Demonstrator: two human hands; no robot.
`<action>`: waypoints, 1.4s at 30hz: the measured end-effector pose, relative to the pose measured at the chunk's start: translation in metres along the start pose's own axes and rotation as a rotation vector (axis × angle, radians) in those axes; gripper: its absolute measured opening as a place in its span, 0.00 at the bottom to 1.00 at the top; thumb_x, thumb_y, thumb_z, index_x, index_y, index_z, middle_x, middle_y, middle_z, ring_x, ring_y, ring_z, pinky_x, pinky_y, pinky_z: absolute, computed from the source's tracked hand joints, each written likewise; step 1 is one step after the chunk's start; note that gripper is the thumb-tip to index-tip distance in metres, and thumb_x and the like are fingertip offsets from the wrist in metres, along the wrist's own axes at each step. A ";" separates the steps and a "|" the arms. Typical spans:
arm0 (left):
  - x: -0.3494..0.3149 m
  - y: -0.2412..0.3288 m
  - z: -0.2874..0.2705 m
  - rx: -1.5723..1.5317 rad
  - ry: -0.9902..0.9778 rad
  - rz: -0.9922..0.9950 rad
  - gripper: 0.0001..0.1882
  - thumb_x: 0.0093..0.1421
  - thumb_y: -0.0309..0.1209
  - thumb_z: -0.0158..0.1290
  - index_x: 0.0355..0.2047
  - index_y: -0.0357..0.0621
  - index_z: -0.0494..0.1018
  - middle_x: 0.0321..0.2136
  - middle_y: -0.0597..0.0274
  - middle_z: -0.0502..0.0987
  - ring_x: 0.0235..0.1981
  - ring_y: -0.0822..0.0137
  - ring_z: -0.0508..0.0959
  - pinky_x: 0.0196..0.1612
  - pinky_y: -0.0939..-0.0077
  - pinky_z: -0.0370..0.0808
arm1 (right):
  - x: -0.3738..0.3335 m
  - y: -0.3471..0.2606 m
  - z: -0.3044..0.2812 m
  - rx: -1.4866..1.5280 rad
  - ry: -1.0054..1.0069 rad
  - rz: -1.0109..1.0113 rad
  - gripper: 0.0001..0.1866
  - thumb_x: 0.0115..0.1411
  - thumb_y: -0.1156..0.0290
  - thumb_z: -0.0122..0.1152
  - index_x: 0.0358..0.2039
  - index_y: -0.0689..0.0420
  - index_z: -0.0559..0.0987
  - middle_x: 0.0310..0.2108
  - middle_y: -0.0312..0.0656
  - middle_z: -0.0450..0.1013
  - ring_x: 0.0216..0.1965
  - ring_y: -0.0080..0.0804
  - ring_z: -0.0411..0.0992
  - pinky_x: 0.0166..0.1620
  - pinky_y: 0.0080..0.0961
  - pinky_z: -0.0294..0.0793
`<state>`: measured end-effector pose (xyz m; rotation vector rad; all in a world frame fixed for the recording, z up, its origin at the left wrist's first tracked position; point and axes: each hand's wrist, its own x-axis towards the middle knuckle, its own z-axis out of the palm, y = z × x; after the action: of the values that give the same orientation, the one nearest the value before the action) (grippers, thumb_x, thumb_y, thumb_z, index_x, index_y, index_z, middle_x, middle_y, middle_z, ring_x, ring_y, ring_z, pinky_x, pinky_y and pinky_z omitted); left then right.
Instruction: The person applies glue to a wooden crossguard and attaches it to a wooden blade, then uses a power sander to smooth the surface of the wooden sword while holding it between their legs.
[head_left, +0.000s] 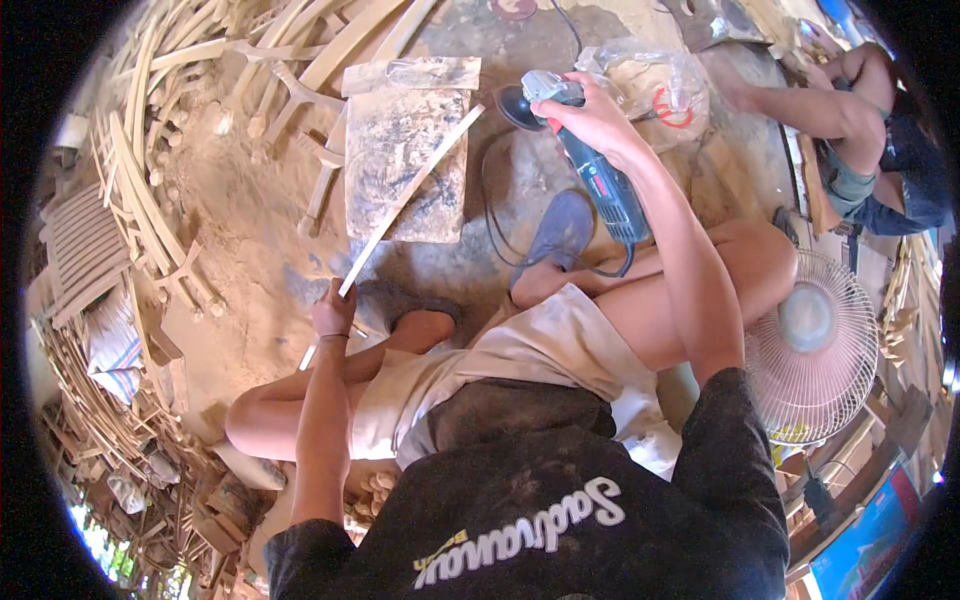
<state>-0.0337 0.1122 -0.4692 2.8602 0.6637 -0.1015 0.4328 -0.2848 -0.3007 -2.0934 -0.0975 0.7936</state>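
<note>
My left hand (334,310) is closed around a long, thin, pale wooden strip (410,190). The strip slants up and to the right across a worn, dusty board (405,165), its far end near the board's upper right corner. In my right hand (590,120) is a teal and grey angle grinder (607,195), gripped near its metal head. The grinder's dark round disc (518,106) is a short way right of the strip's far end, apart from it. A cord runs from the grinder's rear end beside my foot.
Curved wooden pieces (150,200) lie heaped at the left and far left. A clear plastic bag (650,85) sits beyond the grinder. At the right stands a fan (810,340), close to my knee. Another person's leg (830,115) shows at the far right.
</note>
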 end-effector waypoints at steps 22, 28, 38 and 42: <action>0.057 0.043 -0.017 -0.720 -0.704 -0.239 0.17 0.58 0.40 0.70 0.32 0.35 0.84 0.20 0.60 0.83 0.20 0.71 0.82 0.24 0.68 0.78 | -0.023 0.017 -0.011 0.830 0.025 0.217 0.26 0.60 0.44 0.79 0.41 0.52 0.80 0.27 0.38 0.77 0.24 0.32 0.77 0.28 0.35 0.80; 0.049 0.063 -0.018 -0.633 -0.473 -0.221 0.15 0.52 0.36 0.69 0.26 0.32 0.83 0.19 0.59 0.82 0.18 0.68 0.81 0.23 0.66 0.78 | -0.042 0.038 0.005 1.127 -0.158 0.273 0.26 0.64 0.39 0.72 0.37 0.51 0.77 0.26 0.43 0.77 0.24 0.40 0.79 0.28 0.38 0.82; 0.042 0.064 -0.017 -0.518 -0.356 -0.198 0.31 0.48 0.52 0.70 0.43 0.40 0.88 0.34 0.46 0.89 0.36 0.50 0.90 0.44 0.55 0.86 | -0.024 0.016 0.053 1.102 -0.219 0.292 0.28 0.66 0.37 0.69 0.37 0.52 0.77 0.27 0.43 0.77 0.24 0.40 0.78 0.29 0.38 0.82; 0.041 0.060 -0.011 -0.459 -0.396 -0.198 0.32 0.46 0.57 0.70 0.44 0.45 0.89 0.38 0.42 0.89 0.41 0.44 0.90 0.48 0.52 0.86 | -0.019 -0.004 0.058 1.057 -0.227 0.276 0.29 0.66 0.36 0.68 0.37 0.52 0.77 0.26 0.43 0.77 0.24 0.40 0.78 0.28 0.38 0.82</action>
<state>0.0299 0.0794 -0.4518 2.2429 0.7639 -0.4664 0.3853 -0.2484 -0.3123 -1.0206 0.4157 0.9581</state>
